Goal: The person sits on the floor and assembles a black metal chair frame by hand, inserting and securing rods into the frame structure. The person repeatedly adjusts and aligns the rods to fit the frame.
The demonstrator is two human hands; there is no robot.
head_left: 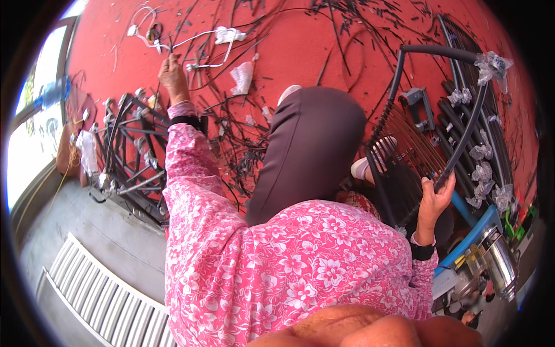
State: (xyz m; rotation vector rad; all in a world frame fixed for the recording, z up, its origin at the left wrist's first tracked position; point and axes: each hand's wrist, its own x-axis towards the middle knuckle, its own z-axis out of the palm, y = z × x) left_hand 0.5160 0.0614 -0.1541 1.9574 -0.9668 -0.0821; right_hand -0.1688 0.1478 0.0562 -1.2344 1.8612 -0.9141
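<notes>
Here, grasping dark frame (pixel 471 125) by its right bar with right hand (pixel 435 202), fingers round it. Seeing frame tilted to right of bent knee (pixel 324 121), near dark tubes (pixel 498 153). Reaching well forward with left hand (pixel 173 78), fingertips close together beside white cable (pixel 193 39); cannot tell whether holding anything. Noting black strips (pixel 250 159) scattered over red floor (pixel 295 34).

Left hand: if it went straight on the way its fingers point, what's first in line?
Probably the white cord, which crosses just ahead of the left hand. Depth is unclear: if the hand is raised above the red floor, it could pass over the cord.
</notes>
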